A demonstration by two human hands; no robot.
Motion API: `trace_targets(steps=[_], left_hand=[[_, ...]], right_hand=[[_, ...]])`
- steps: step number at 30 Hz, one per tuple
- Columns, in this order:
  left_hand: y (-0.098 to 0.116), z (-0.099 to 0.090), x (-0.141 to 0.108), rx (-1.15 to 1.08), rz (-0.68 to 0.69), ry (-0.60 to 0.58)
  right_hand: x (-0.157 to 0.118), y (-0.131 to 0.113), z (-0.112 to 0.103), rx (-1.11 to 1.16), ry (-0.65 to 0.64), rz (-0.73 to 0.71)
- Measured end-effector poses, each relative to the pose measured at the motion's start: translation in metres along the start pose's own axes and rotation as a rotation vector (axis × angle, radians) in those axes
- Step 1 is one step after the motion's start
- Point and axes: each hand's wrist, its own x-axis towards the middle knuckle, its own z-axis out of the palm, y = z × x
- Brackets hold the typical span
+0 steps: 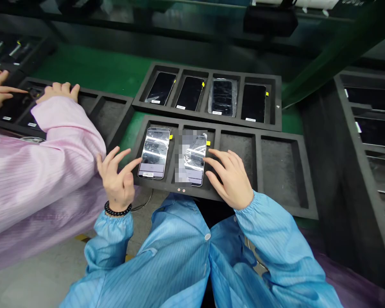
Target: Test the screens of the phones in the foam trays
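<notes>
A black foam tray (pixel 258 164) with several compartments lies in front of me. In its leftmost compartment is a smartphone (pixel 154 152) with a lit screen, a yellow tab and a white label. My left hand (pixel 118 179) is open beside it, index fingertip at the phone's left edge. The compartment to its right holds a second lit smartphone (pixel 197 160), also with a yellow tab; its left part is blurred out by pixel blocks. At its right edge my right hand (pixel 230 177) is open, with fingers apart and fingertips at or very near the edge. Neither hand grips anything.
Behind lies another foam tray (pixel 239 100) of dark-screened phones, one in clear wrap. At left, a co-worker's hands (pixel 59 92) in pink sleeves are over a further tray (pixel 115 98). A dark rack (pixel 349 171) with phones stands at right. The bench surface (pixel 96 70) is green.
</notes>
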Motion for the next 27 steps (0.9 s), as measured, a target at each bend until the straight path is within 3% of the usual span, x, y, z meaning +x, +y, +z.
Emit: trace_targets(steps=[4, 8, 13, 17, 21, 27], left_hand=[[-0.015, -0.007, -0.026, 0.032, 0.04, 0.019], [-0.016, -0.006, -0.033, -0.047, 0.032, 0.034], [-0.01, -0.001, -0.019, -0.097, 0.047, -0.015], [-0.002, 0.003, -0.004, -0.08, 0.017, -0.117], [0.013, 0.006, 0.008, -0.085, 0.074, -0.238], [0.023, 0.008, 0.015, -0.137, 0.056, -0.172]], right_hand=[[-0.008, -0.008, -0.002, 0.028, 0.001, -0.033], [-0.008, -0.009, -0.002, 0.048, 0.018, -0.04], [-0.008, -0.008, 0.0, 0.078, 0.031, -0.044], [-0.008, -0.008, 0.0, 0.076, 0.033, -0.048], [-0.008, -0.008, 0.0, 0.079, 0.025, -0.049], [-0.008, -0.007, 0.0, 0.07, 0.023, -0.05]])
